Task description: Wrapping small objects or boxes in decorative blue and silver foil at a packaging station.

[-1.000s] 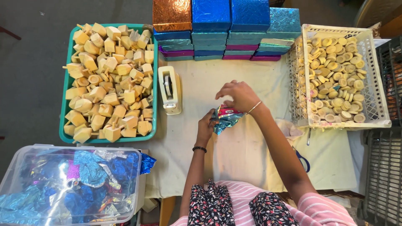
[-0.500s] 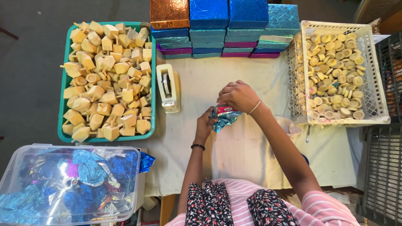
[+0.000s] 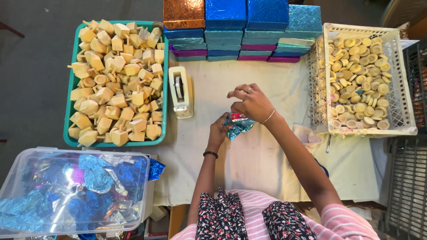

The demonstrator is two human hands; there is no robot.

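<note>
My left hand (image 3: 218, 133) cups a small parcel (image 3: 238, 124) from below, fingers closed round its crinkled blue foil. My right hand (image 3: 251, 103) sits on top of it, thumb and forefinger pinched on the upper fold while the other fingers fan out loose towards eleven o'clock. A red patch shows on the parcel's top face; what is inside the foil I cannot tell. So both grips are shut on the same parcel, which hangs just above the middle of the white cloth on the counter (image 3: 258, 160), not resting on it.

I judge this to be the wrapping step, partway through: the foil is gathered but still ragged at its lower edge. The next move calls for a firm hold from the left hand, so the right can press the loose folds flat and fix them without the foil springing open.

Just at ten o'clock from my hands stands the cream tape dispenser (image 3: 180, 91), within easy reach. Beyond it at nine o'clock is the green tray (image 3: 69, 133) heaped with wooden spinning tops (image 3: 118, 80). At twelve o'clock stacks of foil-covered boxes (image 3: 242, 26) line the far edge. At three o'clock a white basket (image 3: 400, 80) holds small wooden discs (image 3: 356, 80). Down at seven o'clock a clear tub (image 3: 18, 195) is full of foil sheets (image 3: 93, 173).
</note>
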